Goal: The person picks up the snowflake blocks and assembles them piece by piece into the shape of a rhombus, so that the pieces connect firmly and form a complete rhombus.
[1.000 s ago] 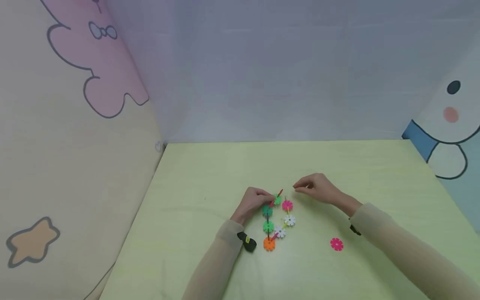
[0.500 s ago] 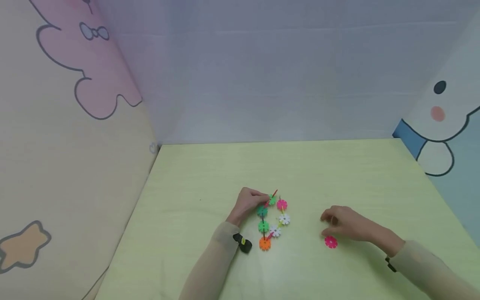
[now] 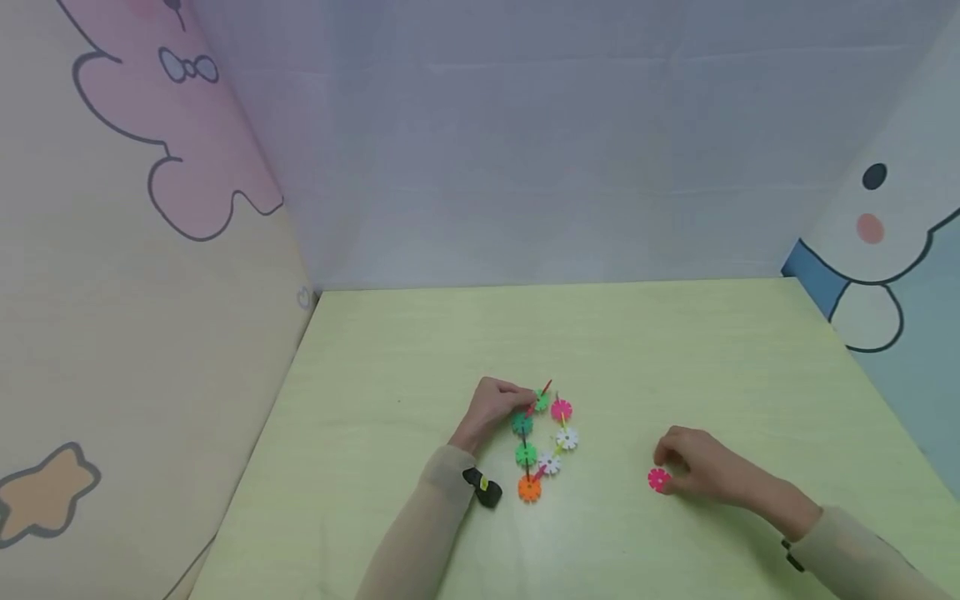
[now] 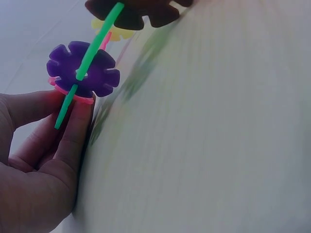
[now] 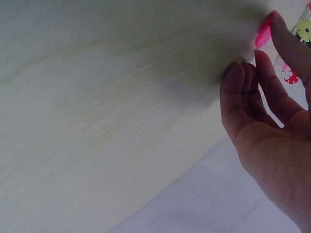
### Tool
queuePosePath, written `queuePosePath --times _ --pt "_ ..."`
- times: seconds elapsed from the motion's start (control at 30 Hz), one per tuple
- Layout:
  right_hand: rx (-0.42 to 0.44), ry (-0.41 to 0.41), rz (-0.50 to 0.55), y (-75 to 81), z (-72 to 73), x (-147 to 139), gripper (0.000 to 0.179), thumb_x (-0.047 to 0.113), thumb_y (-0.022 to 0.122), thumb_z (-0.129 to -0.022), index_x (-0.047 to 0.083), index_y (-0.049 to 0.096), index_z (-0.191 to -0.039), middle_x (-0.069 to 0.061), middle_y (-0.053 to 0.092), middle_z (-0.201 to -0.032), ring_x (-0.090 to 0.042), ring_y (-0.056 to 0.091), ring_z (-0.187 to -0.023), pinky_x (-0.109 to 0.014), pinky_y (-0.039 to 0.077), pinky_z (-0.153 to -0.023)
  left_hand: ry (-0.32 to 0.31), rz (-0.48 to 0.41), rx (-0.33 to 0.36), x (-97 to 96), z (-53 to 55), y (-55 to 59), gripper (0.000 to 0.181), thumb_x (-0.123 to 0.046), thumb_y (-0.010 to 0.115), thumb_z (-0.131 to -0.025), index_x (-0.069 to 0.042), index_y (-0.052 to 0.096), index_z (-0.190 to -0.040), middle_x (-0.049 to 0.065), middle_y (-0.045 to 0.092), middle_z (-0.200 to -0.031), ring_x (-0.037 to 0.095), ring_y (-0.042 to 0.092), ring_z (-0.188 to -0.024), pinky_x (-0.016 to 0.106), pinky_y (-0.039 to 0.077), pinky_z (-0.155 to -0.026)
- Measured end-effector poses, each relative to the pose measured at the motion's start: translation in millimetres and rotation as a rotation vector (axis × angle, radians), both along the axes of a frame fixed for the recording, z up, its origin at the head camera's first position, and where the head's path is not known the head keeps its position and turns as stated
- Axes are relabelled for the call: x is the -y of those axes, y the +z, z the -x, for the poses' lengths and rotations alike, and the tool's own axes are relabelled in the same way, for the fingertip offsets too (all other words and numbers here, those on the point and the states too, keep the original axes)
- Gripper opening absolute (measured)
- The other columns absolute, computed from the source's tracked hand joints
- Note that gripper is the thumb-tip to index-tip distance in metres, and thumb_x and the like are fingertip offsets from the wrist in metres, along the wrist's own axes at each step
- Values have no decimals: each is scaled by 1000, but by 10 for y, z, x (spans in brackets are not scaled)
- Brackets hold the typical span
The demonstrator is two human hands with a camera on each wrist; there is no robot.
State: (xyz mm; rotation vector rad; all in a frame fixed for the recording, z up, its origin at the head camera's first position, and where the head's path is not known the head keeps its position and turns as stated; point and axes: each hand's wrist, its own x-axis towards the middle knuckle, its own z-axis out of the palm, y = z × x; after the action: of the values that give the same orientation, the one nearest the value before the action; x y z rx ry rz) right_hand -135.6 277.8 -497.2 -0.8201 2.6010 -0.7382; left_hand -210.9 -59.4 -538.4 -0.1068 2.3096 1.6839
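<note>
Several flower-shaped building discs, joined into a curved chain, lie on the table; an orange disc (image 3: 529, 488) sits at the near end of the curve. My left hand (image 3: 491, 412) pinches the chain's far left part, beside a light green disc (image 3: 541, 401). In the left wrist view, thumb and fingers hold a pink-edged disc (image 4: 86, 100) behind a purple-looking disc (image 4: 95, 73). To the right, my right hand (image 3: 701, 467) has its thumb and fingertips at opposite edges of a loose pink disc (image 3: 658, 480). The right wrist view shows this pink disc (image 5: 264, 33) between thumb and index fingertip.
Pale yellow-green table (image 3: 420, 333) spreads around the chain and meets a grey-lilac cloth wall (image 3: 525, 167) at the back. A wall with cartoon drawings (image 3: 225, 192) stands left, another (image 3: 870, 317) right. Both wrists wear dark straps.
My right hand has moved right and toward me, from near the chain's far end to the loose pink disc. The left hand keeps its hold on the chain. The head view has shifted slightly.
</note>
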Motion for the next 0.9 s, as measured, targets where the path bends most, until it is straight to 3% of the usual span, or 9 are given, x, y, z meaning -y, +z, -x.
queuePosePath --times 0.13,0.33,0.57,0.73,0.9 --pt "-27 14 17 -17 6 -10 19 18 81 -76 14 64 -85 10 53 -82 -8 47 -74 -30 45 -68 5 -19 4 4 -9 7 18 -28 82 -75 -10 78 -76 0 71 -78 14 61 -84 30 47 -78" --pt "39 -20 71 -30 106 -15 19 14 77 -81 15 58 -83 11 54 -74 -7 48 -68 -25 44 -62 7 -47 2 1 -16 9 18 -26 82 -75 -9 78 -76 1 71 -78 15 61 -83 29 47 -76" --pt "42 -43 138 6 495 102 12 5 73 -84 10 63 -88 7 61 -80 -9 55 -71 -27 47 -64 5 -72 2 11 -14 -11 18 -24 82 -75 -7 78 -77 3 71 -77 15 62 -82 29 47 -77" --pt "57 -134 203 11 783 253 14 7 72 -85 2 68 -97 1 66 -84 -14 61 -75 -29 49 -63 10 -80 7 7 -17 -17 18 -23 82 -75 -6 77 -78 4 71 -77 15 63 -82 29 47 -77" --pt "113 -206 274 9 971 407 16 10 72 -86 2 70 -99 -2 68 -86 -21 62 -74 -30 50 -60 9 -83 7 -7 -9 -19 18 -22 82 -75 -6 77 -77 3 71 -76 15 62 -81 29 47 -77"
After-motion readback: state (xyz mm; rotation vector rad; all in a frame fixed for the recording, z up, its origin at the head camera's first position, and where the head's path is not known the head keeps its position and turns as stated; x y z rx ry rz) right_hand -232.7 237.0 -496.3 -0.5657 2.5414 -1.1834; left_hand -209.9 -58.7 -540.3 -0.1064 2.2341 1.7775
